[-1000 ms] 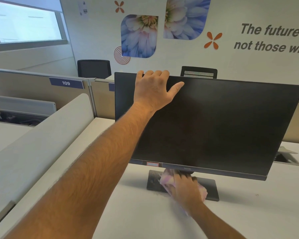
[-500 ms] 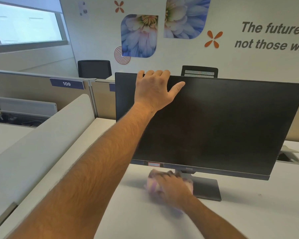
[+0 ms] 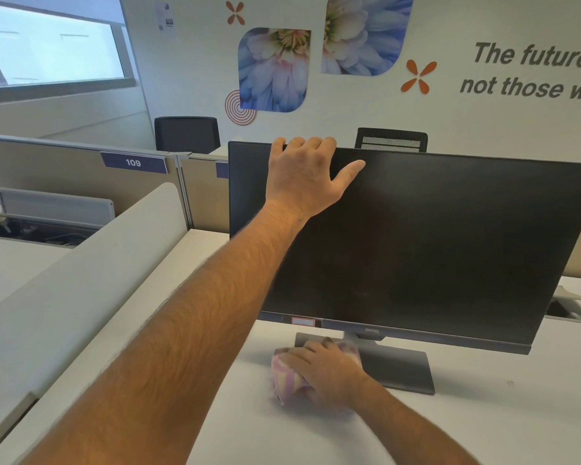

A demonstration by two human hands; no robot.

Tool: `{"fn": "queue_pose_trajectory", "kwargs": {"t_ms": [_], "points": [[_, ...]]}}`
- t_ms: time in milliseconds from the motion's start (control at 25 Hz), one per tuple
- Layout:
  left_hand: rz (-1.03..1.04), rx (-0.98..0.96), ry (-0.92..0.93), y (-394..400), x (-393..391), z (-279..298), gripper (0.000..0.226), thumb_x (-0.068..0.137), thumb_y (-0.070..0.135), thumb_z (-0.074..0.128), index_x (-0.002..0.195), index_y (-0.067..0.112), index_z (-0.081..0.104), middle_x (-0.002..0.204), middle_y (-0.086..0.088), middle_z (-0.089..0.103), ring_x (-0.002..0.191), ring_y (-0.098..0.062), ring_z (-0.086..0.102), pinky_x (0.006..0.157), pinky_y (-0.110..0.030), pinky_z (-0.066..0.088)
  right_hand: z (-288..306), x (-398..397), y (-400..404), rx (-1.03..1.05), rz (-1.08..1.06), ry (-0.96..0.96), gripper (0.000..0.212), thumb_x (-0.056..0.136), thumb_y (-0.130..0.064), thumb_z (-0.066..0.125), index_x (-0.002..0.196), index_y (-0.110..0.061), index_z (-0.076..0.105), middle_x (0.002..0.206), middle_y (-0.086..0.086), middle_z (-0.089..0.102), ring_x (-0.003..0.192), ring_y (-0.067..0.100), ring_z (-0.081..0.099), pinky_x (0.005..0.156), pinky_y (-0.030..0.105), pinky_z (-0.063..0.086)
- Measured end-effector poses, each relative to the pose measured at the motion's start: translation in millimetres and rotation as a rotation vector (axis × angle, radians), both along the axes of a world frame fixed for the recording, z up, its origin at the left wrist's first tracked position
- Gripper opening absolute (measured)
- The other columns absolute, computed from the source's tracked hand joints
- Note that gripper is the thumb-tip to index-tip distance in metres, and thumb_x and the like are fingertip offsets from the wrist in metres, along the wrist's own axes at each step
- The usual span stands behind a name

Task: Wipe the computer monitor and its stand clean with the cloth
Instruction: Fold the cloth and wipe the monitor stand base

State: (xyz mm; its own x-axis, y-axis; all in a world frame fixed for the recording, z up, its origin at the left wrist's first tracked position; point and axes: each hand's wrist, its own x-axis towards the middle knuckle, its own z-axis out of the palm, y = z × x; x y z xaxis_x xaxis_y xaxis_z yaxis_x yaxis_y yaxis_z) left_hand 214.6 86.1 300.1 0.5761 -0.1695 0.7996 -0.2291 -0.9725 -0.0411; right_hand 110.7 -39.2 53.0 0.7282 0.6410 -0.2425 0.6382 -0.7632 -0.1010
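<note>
White desk [image 3: 483, 427], office wall [image 3: 383, 105] at 12. Left hand [image 3: 304, 176] grips monitor [image 3: 433, 246] top; right hand [image 3: 322, 370] clutches cloth [image 3: 287, 375], now slid toward 9 off stand [image 3: 399, 367].

The left arm stretched out long and bare, forearm rising from the lower left, wrist slightly bent. The left hand [image 3: 304, 172] lay with its four fingers hooked over a top edge and the thumb spread out to the right, palm flat against the surface. The right arm came in from the lower right, much lower down. The right hand [image 3: 322, 369] faced palm down, fingers curled loosely and bunched over what it gripped
</note>
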Motion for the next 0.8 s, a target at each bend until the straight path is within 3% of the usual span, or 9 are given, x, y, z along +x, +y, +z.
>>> {"fn": "queue_pose_trajectory", "kwargs": {"t_ms": [80, 200, 240, 280, 400, 480, 640, 800], "points": [[-0.001, 0.0, -0.002, -0.3, -0.1, 0.3, 0.068, 0.091, 0.076, 0.028, 0.101, 0.019, 0.065, 0.091, 0.0, 0.07, 0.084, -0.02, 0.064, 0.092, -0.043, 0.046, -8.9, 4.1, -1.8, 0.012, -0.086, -0.042, 0.064, 0.097, -0.057, 0.052, 0.152, -0.039, 0.025, 0.157, -0.005, 0.04, 0.141, 0.028, 0.038, 0.117, 0.055, 0.027], [-0.002, 0.002, 0.0, 0.0, -0.7, 0.1, 0.069, 0.091, 0.076, 0.028, 0.102, 0.019, 0.065, 0.091, 0.0, 0.07, 0.084, -0.02, 0.064, 0.093, -0.044, 0.046, -8.3, 13.2, 2.8, -0.007, -0.535, -0.018, 0.056, 0.099, -0.057, 0.049, 0.149, -0.037, 0.032, 0.152, -0.003, 0.047, 0.138, 0.031, 0.044, 0.117, 0.053, 0.031], [-0.003, 0.005, 0.004, 0.5, -1.0, 0.2, 0.069, 0.091, 0.076, 0.028, 0.102, 0.019, 0.065, 0.092, 0.0, 0.07, 0.085, -0.02, 0.064, 0.093, -0.044, 0.046, -7.7, 14.7, 4.0, -0.006, -0.569, -0.007, 0.057, 0.099, -0.055, 0.049, 0.15, -0.035, 0.033, 0.152, -0.002, 0.047, 0.138, 0.031, 0.044, 0.118, 0.051, 0.029], [-0.002, 0.01, 0.008, 0.7, -1.1, 0.6, 0.069, 0.091, 0.076, 0.027, 0.103, 0.019, 0.065, 0.092, 0.0, 0.07, 0.085, -0.02, 0.064, 0.093, -0.044, 0.046, -8.5, 14.0, 5.0, -0.002, -0.512, -0.029, 0.058, 0.099, -0.054, 0.05, 0.15, -0.033, 0.032, 0.152, -0.001, 0.046, 0.138, 0.031, 0.043, 0.118, 0.051, 0.028], [0.003, 0.017, 0.014, 1.3, -1.0, 0.2, 0.069, 0.091, 0.076, 0.027, 0.102, 0.019, 0.065, 0.091, 0.0, 0.07, 0.084, -0.02, 0.064, 0.093, -0.043, 0.046, -9.2, -0.4, 5.9, 0.02, -0.05, -0.055, 0.066, 0.096, -0.055, 0.052, 0.153, -0.032, 0.028, 0.155, -0.002, 0.043, 0.136, 0.028, 0.041, 0.115, 0.05, 0.029], [0.006, 0.016, 0.008, 0.2, -0.6, 0.6, 0.069, 0.091, 0.076, 0.027, 0.102, 0.019, 0.065, 0.091, 0.0, 0.07, 0.084, -0.019, 0.063, 0.092, -0.043, 0.046, -12.0, -8.3, 3.7, 0.029, 0.086, -0.034, 0.066, 0.097, -0.056, 0.053, 0.154, -0.033, 0.029, 0.155, -0.005, 0.043, 0.132, 0.023, 0.042, 0.113, 0.043, 0.031], [0.005, 0.016, 0.012, 0.3, -1.6, 0.8, 0.07, 0.091, 0.076, 0.026, 0.103, 0.019, 0.065, 0.091, 0.0, 0.07, 0.084, -0.02, 0.064, 0.092, -0.043, 0.046, -14.6, -8.5, 2.0, 0.068, -0.199, -0.098, 0.071, 0.097, -0.057, 0.053, 0.156, -0.033, 0.02, 0.161, -0.004, 0.034, 0.143, 0.026, 0.036, 0.118, 0.047, 0.027], [0.001, 0.02, 0.02, 2.7, -1.9, 0.8, 0.069, 0.091, 0.076, 0.027, 0.103, 0.019, 0.064, 0.092, 0.0, 0.07, 0.085, -0.021, 0.064, 0.093, -0.044, 0.046, -21.1, -11.3, -16.9, 0.024, -0.364, -0.168, 0.067, 0.098, -0.063, 0.046, 0.153, -0.036, 0.02, 0.158, -0.003, 0.039, 0.14, 0.028, 0.042, 0.116, 0.047, 0.033]]}}
